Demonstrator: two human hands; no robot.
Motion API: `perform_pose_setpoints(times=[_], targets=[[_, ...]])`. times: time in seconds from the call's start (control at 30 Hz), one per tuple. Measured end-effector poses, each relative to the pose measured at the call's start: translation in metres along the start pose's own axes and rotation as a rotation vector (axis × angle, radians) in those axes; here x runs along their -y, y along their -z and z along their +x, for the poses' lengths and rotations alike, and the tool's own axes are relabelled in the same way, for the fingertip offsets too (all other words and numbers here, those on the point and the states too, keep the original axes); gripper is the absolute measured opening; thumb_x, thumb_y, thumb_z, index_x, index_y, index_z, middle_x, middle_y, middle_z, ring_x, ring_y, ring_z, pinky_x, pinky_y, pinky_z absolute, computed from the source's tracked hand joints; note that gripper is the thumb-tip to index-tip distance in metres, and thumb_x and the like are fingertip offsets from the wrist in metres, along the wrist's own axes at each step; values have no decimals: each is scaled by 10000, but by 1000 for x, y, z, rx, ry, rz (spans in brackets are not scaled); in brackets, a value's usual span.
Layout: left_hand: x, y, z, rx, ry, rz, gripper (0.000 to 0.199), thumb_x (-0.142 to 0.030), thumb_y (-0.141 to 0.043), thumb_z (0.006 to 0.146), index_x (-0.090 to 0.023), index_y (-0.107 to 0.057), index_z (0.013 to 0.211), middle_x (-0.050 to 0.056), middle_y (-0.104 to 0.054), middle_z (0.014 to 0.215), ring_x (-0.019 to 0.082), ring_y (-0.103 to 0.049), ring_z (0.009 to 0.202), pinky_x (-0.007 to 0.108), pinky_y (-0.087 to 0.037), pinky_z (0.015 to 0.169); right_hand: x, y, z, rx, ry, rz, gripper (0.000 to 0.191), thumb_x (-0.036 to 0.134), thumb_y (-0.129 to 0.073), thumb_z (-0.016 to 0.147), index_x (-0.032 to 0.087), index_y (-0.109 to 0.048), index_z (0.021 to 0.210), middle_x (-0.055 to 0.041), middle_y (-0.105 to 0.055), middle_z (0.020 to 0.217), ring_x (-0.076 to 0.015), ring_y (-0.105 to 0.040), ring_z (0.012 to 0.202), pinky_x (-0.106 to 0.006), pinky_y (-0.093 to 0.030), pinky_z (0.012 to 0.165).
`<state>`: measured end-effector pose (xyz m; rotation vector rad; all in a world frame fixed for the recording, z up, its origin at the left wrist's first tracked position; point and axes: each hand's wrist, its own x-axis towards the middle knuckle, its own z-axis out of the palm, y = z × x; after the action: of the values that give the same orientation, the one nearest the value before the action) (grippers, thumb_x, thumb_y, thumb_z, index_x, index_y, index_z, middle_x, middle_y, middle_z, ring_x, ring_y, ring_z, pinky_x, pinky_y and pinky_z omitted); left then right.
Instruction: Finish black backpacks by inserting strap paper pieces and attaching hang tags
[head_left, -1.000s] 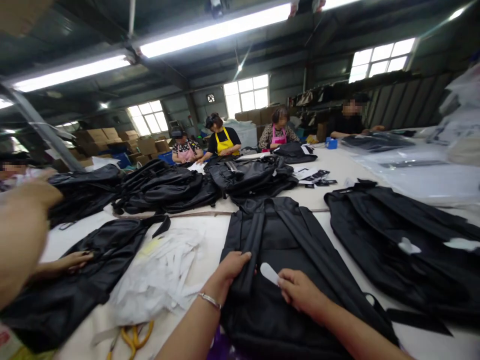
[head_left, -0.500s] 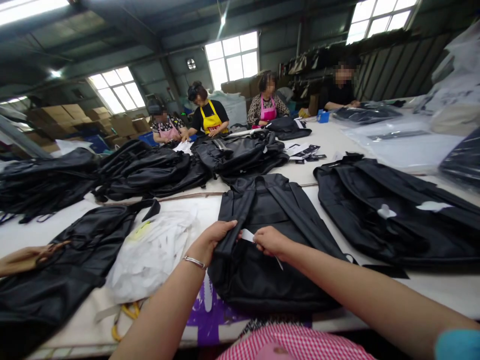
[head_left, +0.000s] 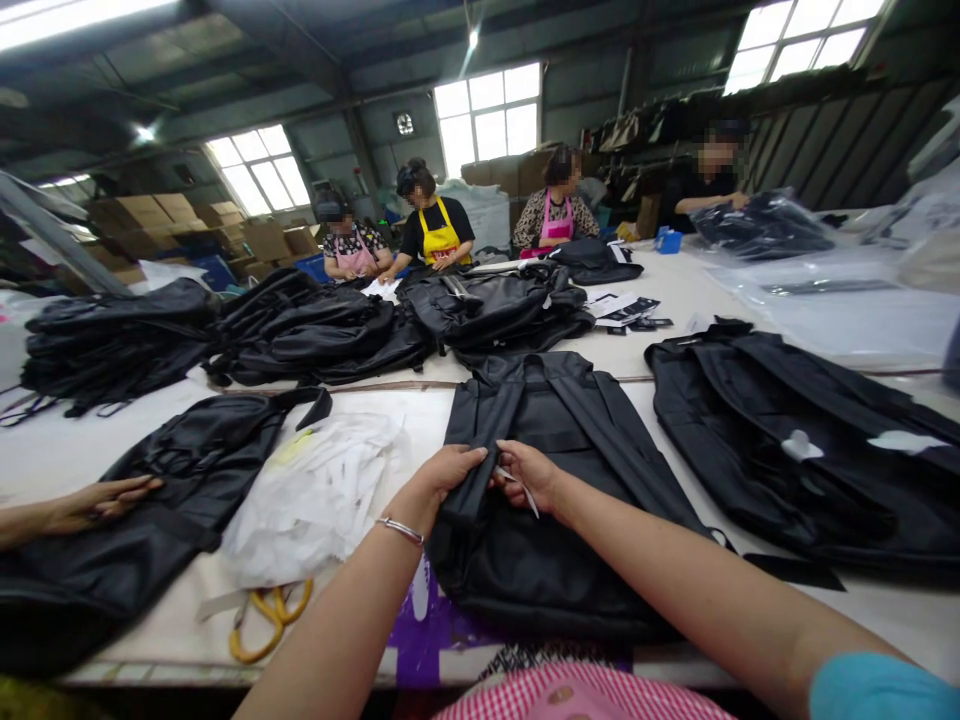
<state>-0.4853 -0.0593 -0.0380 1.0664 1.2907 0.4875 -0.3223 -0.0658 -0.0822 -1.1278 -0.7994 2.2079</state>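
A black backpack (head_left: 555,570) lies on the table in front of me, straps facing up. My left hand (head_left: 450,470) is closed round its left shoulder strap (head_left: 480,480), the thumb on top. Right beside it, my right hand (head_left: 529,475) pinches a thin white strip (head_left: 525,487) at the edge of the same strap. The fingertips of both hands are close together. The far side of the strap and the fingers under it are hidden.
Left of me are a white plastic bundle (head_left: 322,500), yellow-handled scissors (head_left: 270,620) and another person's hand (head_left: 97,508) on a black bag (head_left: 195,450). Another backpack (head_left: 787,440) lies to the right. Piled bags (head_left: 322,330) and several people are across the table.
My right hand has moved closer to my left hand at the strap, and less of the white strip shows. The view has shifted slightly. The other person's fingers at left look straighter.
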Motion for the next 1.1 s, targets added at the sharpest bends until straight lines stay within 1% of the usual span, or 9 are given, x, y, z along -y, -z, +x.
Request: perform_pose_setpoints(times=[0.07, 0.2, 0.3, 0.47, 0.6, 0.7, 0.77, 0.87, 1.1], targets=[[5, -2, 4, -26, -4, -1, 313, -405, -699, 771, -98, -669, 825, 78, -696, 623, 163, -630, 533, 270, -493, 547, -1, 1, 4, -44, -43, 70, 431, 547, -454, 891, 176, -464, 672, 37, -481, 496, -33, -216, 311, -146, -132, 305], [16, -6, 13, -82, -16, -15, 308, -386, -728, 751, -114, -675, 887, 61, -695, 629, 166, -641, 555, 264, -508, 559, -1, -2, 14, -142, -73, 112, 375, 430, -513, 899, 205, -376, 631, 93, -327, 386, -42, -169, 287, -153, -103, 288], [22, -7, 15, -115, -41, -37, 326, -388, -735, 745, -119, -673, 918, 59, -704, 661, 168, -651, 578, 265, -518, 579, -3, -5, 18, -177, -33, 160, 357, 358, -473, 928, 218, -330, 633, 117, -246, 365, -48, -146, 288, -157, -129, 288], [32, -8, 8, -157, -99, -90, 330, -415, -677, 795, -104, -673, 906, 92, -729, 779, 176, -671, 674, 264, -527, 634, -7, -10, 17, -216, 45, 189, 377, 351, -461, 939, 223, -297, 625, 120, -219, 371, -45, -154, 298, -162, -160, 294], [39, -8, 6, -224, -203, -83, 311, -395, -721, 750, -134, -697, 916, 51, -728, 788, 155, -649, 673, 237, -501, 621, -5, -8, 10, -216, 46, 146, 347, 363, -502, 925, 211, -355, 649, 108, -296, 398, -42, -209, 301, -160, -162, 302], [41, -7, 7, -209, -168, -103, 299, -408, -724, 737, -130, -703, 846, 41, -707, 704, 149, -625, 610, 242, -484, 582, 1, 4, -5, -187, 20, 32, 310, 436, -518, 909, 186, -467, 732, 51, -482, 499, -58, -346, 333, -167, -231, 315], [42, -7, 9, -185, -144, -137, 312, -423, -735, 722, -130, -698, 825, 40, -703, 689, 151, -623, 602, 249, -486, 582, 3, 15, -18, -194, 39, -155, 261, 405, -548, 885, 172, -518, 772, 18, -557, 577, -68, -412, 362, -176, -265, 326], [42, -7, 11, -144, -112, -181, 328, -434, -763, 690, -133, -689, 799, 40, -700, 683, 151, -622, 604, 253, -492, 591, 4, 27, -28, -257, 120, -408, 134, 269, -613, 809, 163, -551, 757, 34, -553, 574, -43, -379, 353, -167, -231, 331], [43, -7, 11, -140, -78, -197, 256, -382, -721, 742, -131, -673, 733, 39, -689, 643, 142, -605, 567, 253, -490, 580, 6, 19, -6, -256, 154, -488, 124, 222, -612, 773, 172, -537, 688, 60, -527, 514, -26, -321, 321, -166, -205, 327]])
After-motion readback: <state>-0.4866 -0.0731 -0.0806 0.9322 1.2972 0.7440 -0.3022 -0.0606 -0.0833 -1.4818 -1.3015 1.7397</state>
